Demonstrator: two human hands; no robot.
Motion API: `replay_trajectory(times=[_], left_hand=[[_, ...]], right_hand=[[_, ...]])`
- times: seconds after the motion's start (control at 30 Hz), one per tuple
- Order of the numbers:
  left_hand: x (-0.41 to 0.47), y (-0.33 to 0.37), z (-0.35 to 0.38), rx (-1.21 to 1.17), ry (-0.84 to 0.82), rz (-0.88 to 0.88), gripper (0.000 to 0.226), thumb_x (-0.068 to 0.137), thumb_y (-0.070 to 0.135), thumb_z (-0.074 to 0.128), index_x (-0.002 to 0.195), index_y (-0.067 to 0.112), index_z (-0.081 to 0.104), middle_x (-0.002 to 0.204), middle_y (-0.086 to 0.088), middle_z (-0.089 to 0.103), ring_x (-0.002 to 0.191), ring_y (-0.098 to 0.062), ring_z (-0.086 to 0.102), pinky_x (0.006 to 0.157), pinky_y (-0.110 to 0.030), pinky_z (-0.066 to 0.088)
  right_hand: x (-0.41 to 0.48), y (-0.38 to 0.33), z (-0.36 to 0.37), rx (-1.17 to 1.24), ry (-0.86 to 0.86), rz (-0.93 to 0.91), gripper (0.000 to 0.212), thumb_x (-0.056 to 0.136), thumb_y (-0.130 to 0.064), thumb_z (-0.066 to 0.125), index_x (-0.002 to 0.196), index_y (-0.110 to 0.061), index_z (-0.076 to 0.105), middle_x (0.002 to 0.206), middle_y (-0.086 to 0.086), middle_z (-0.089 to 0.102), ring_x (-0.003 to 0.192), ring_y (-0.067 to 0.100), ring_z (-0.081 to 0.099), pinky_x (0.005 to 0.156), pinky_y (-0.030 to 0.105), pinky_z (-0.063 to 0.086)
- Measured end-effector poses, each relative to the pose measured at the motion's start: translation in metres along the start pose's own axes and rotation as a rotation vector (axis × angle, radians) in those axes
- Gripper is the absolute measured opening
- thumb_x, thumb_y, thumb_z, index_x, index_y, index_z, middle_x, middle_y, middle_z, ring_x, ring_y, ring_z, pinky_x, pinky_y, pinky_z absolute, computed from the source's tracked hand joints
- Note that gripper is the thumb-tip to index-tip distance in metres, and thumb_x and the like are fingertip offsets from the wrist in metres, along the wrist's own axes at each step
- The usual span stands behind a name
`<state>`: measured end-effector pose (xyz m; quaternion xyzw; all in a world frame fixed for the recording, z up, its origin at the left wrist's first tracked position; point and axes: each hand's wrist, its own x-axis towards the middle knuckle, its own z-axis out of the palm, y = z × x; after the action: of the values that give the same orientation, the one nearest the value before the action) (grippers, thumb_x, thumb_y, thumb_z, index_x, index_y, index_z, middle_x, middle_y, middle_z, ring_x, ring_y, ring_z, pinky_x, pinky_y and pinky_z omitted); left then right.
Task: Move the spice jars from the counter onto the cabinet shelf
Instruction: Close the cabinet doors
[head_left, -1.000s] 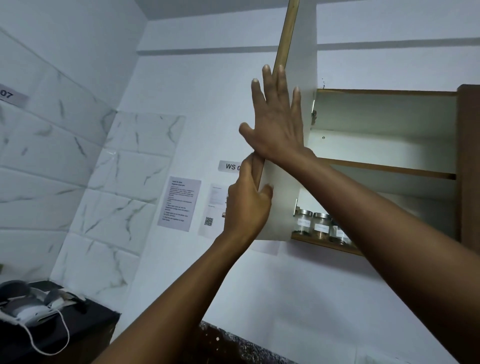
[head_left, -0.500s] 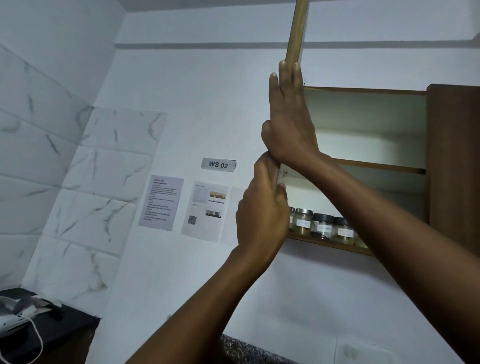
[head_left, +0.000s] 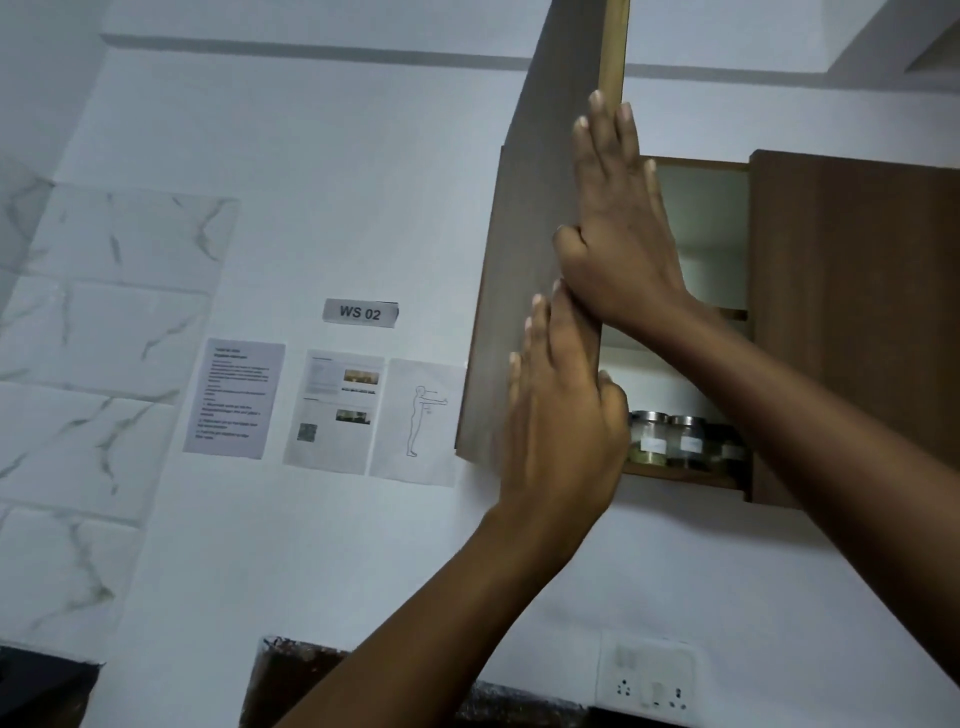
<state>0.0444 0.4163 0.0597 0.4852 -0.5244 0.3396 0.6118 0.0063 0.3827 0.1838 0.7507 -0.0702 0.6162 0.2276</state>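
Observation:
Several glass spice jars (head_left: 647, 440) with metal lids and white labels stand in a row on the lower cabinet shelf (head_left: 680, 477). The left cabinet door (head_left: 519, 270) is partly swung in, its brown outer face toward me. My left hand (head_left: 563, 421) lies flat on the door's lower part, fingers straight, thumb at its edge. My right hand (head_left: 618, 228) presses flat against the door higher up, fingers straight along the wooden edge. My arms hide part of the shelf and some jars.
The right cabinet door (head_left: 857, 322) is closed. Printed sheets (head_left: 234, 397) and a "WS 02" label (head_left: 360, 313) hang on the white wall. A wall socket (head_left: 649, 675) sits above the dark granite counter (head_left: 296, 670). Marble tiles cover the left wall.
The left door has swung toward the cabinet: its white inner face showed before, now the brown outer face does. My left hand went from gripping the edge to lying flat.

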Motion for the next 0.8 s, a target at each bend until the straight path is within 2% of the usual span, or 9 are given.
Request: replay_trajectory(times=[0.03,0.1,0.23,0.37,0.63,0.73,0.8], left_hand=[[0.0,0.003,0.007,-0.02,-0.005,0.004,0.074,0.086,0.006,0.04,0.149,0.027,0.007,0.155,0.0,0.021,0.139,-0.022,0.03,0.107,-0.046,0.036],[-0.001,0.007,0.022,-0.029,-0.02,-0.003,0.076,0.086,0.001,0.039,0.15,0.024,0.005,0.157,-0.001,0.017,0.141,-0.021,0.025,0.108,-0.045,0.036],[-0.004,0.019,0.048,-0.013,-0.066,-0.005,0.077,0.09,0.002,0.043,0.15,0.021,-0.002,0.159,-0.001,-0.001,0.146,-0.015,-0.001,0.118,-0.037,0.016],[-0.008,0.022,0.076,0.008,-0.081,0.011,0.08,0.09,0.008,0.044,0.149,0.022,-0.009,0.158,0.0,-0.01,0.145,-0.016,-0.011,0.12,-0.035,0.001],[-0.012,0.022,0.147,0.1,-0.144,0.084,0.087,0.093,0.018,0.045,0.14,0.02,-0.029,0.152,-0.008,-0.03,0.14,-0.021,-0.028,0.114,-0.042,-0.014],[-0.01,0.023,0.174,0.146,-0.179,0.07,0.088,0.093,0.022,0.046,0.141,0.018,-0.028,0.149,-0.012,-0.035,0.138,-0.026,-0.032,0.112,-0.045,-0.018],[-0.01,0.02,0.197,0.183,-0.169,0.068,0.088,0.093,0.023,0.048,0.144,0.016,-0.023,0.149,-0.015,-0.032,0.138,-0.03,-0.029,0.111,-0.049,-0.016]], right_hand=[[-0.003,0.008,-0.002,-0.008,0.001,0.002,0.078,0.081,-0.004,0.038,0.15,-0.009,0.002,0.159,0.004,-0.008,0.146,0.02,-0.012,0.118,0.043,-0.004],[-0.007,0.022,-0.005,-0.024,0.012,0.008,0.077,0.082,-0.006,0.039,0.15,-0.009,0.003,0.159,0.004,-0.007,0.146,0.02,-0.011,0.118,0.043,-0.004],[-0.016,0.052,-0.01,-0.049,0.022,0.024,0.074,0.086,-0.009,0.041,0.15,-0.01,0.003,0.159,0.004,-0.006,0.146,0.019,-0.011,0.117,0.042,-0.005],[-0.026,0.081,-0.014,-0.067,0.025,0.036,0.073,0.088,-0.011,0.041,0.15,-0.012,0.003,0.159,0.002,-0.007,0.146,0.018,-0.011,0.117,0.042,-0.005],[-0.049,0.151,-0.016,-0.123,-0.016,0.106,0.074,0.086,-0.03,0.036,0.15,-0.014,0.002,0.159,0.001,-0.008,0.146,0.015,-0.012,0.117,0.042,-0.004],[-0.059,0.178,-0.014,-0.165,-0.05,0.13,0.072,0.094,-0.028,0.042,0.15,-0.013,0.0,0.159,0.0,-0.011,0.145,0.015,-0.014,0.117,0.04,-0.004],[-0.065,0.194,-0.011,-0.188,-0.063,0.146,0.072,0.095,-0.028,0.044,0.149,-0.013,-0.001,0.158,0.0,-0.012,0.145,0.014,-0.014,0.117,0.038,-0.004]])
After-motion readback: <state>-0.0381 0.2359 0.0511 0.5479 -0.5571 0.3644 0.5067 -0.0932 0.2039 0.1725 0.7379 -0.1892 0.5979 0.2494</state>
